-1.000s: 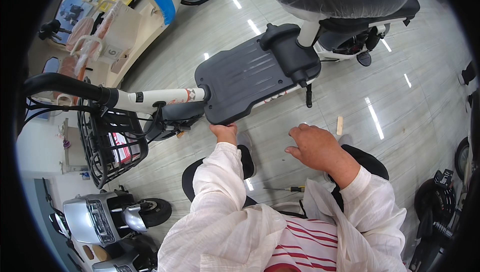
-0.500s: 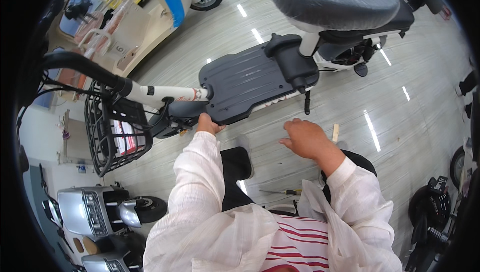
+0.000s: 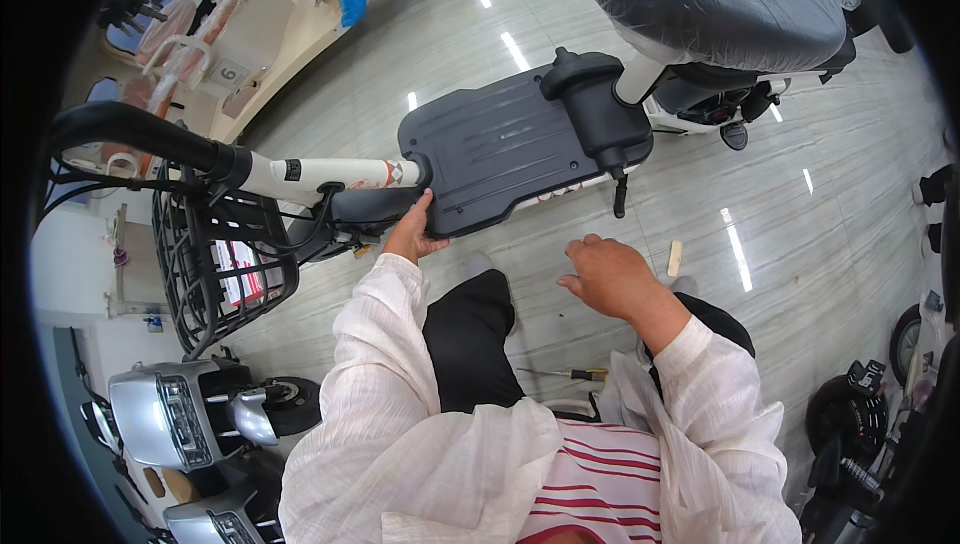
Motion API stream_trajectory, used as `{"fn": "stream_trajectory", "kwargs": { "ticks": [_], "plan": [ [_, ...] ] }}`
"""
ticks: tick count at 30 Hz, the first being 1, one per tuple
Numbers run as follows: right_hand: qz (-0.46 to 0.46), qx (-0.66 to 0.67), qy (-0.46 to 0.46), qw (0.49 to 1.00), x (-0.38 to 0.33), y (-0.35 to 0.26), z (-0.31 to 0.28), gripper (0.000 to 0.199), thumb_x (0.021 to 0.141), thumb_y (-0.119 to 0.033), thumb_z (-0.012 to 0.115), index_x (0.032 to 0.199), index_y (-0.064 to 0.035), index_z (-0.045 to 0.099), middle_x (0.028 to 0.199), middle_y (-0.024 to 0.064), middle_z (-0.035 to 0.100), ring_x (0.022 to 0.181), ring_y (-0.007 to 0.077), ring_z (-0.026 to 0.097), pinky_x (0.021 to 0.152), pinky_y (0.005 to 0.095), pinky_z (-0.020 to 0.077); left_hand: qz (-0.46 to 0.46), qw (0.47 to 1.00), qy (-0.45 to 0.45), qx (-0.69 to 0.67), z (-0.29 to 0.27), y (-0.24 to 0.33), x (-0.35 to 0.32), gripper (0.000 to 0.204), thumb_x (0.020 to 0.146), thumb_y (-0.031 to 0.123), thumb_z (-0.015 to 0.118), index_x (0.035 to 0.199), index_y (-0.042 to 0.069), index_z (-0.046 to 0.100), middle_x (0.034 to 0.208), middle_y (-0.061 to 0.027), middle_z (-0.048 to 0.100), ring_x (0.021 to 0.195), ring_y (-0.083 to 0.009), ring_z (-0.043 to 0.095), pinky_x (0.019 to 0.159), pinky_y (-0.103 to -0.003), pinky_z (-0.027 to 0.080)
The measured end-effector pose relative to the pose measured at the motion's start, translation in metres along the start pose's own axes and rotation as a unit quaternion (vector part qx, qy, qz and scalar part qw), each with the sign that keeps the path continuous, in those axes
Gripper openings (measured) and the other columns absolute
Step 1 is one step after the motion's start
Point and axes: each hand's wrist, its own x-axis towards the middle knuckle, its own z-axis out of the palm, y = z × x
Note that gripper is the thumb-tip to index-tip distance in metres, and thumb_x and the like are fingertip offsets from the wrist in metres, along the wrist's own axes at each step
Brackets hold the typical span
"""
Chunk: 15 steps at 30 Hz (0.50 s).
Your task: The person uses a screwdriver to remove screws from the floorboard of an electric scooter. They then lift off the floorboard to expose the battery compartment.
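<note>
An electric scooter stands across the view, its dark grey footboard (image 3: 490, 154) running between a white stem (image 3: 350, 173) and a padded seat (image 3: 715, 4) wrapped in clear plastic. My left hand (image 3: 408, 232) touches the footboard's near front corner beside the stem; its fingers are stretched, thumb apart. My right hand (image 3: 610, 274) hangs over the floor on the near side of the footboard, loosely bent, thumb apart, with nothing visible in it. Close to that hand lies a small flat pale piece (image 3: 675, 258). A screwdriver (image 3: 580, 374) with a yellow-and-black handle rests on the floor between my legs.
A black wire basket (image 3: 235, 274) hangs at the scooter's front, and a kickstand-like black lever (image 3: 620, 194) juts from its near side. Silver scooters (image 3: 165, 419) stand at lower left. A pale counter (image 3: 290, 44) is at upper left; black scooter parts (image 3: 850, 424) are at right.
My left hand has moved up against the footboard's front corner, its fingers stretching farther toward the stem. The right hand stays nearly in place. The view has shifted slightly.
</note>
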Motion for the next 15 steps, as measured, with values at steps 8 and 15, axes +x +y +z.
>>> {"fn": "stream_trajectory", "kwargs": {
  "ticks": [8,15],
  "plan": [
    [-0.001,0.097,0.007,0.995,0.059,0.001,0.047,0.034,0.082,-0.026,0.067,0.099,0.0,0.054,0.101,0.0195,0.058,0.093,0.0372,0.06,0.078,0.0442,0.0502,0.01,0.998,0.0,-0.055,0.003,-0.001,-0.008,0.084,0.08,0.06,0.062,0.138,0.006,0.035,0.139,-0.018,0.036,0.123,-0.0444,0.038,0.102,-0.057,0.031],
    [0.004,0.181,0.144,0.973,0.171,-0.038,0.09,0.036,0.077,-0.02,0.07,0.099,-0.0011,0.049,0.097,0.0199,0.057,0.089,0.0391,0.06,0.076,0.044,0.0504,-0.026,0.995,-0.029,-0.087,-0.011,-0.001,0.013,0.087,0.08,0.063,0.059,0.138,0.005,0.032,0.133,-0.0222,0.037,0.12,-0.0453,0.039,0.101,-0.057,0.032]
  ]
}}
